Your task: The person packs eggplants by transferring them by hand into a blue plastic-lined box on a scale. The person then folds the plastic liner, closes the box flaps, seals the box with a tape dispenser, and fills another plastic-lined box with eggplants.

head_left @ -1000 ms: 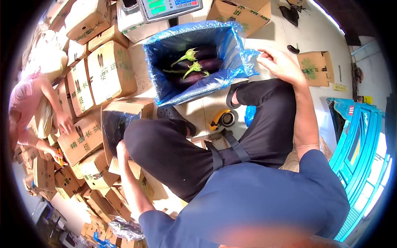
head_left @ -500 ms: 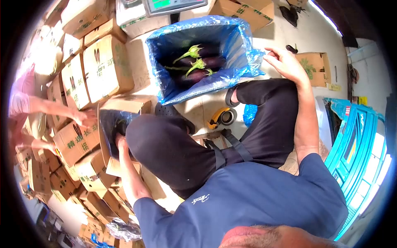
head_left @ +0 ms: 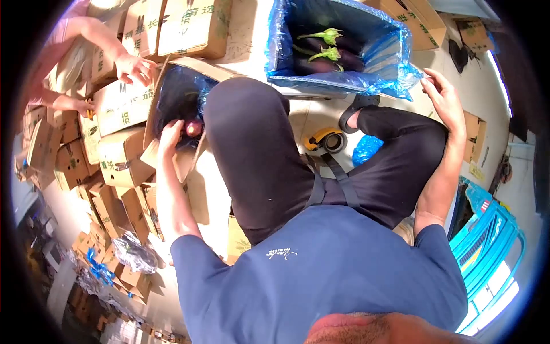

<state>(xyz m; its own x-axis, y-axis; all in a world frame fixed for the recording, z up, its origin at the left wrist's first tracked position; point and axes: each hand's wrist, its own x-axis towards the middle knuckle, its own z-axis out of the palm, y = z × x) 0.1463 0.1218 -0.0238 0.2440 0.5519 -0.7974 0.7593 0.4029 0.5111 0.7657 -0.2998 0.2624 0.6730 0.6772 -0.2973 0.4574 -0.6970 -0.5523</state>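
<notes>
My left hand (head_left: 171, 135) is inside an open carton (head_left: 150, 123) lined with dark blue plastic, beside my knee. Its fingers are curled against a dark eggplant (head_left: 193, 128), whose pale pinkish end shows just right of them; part of the grip is hidden. My right hand (head_left: 444, 100) rests by my other knee, fingers apart and holding nothing, close to the loose corner of a blue liner (head_left: 408, 87). That liner covers a crate in front of me, where several dark purple eggplants (head_left: 335, 60) with green stems lie.
A yellow tape dispenser (head_left: 325, 140) and a crumpled blue bag (head_left: 366, 150) lie on the floor between my legs. Stacked cartons (head_left: 192, 28) fill the left side. Another person's hand (head_left: 134, 69) is over them. A turquoise plastic piece (head_left: 484, 229) stands at the right.
The view has shifted, so the crate and carton appear farther right. The eggplant's pale end now shows beside my left hand in the carton. The other person's hand has moved over the cartons.
</notes>
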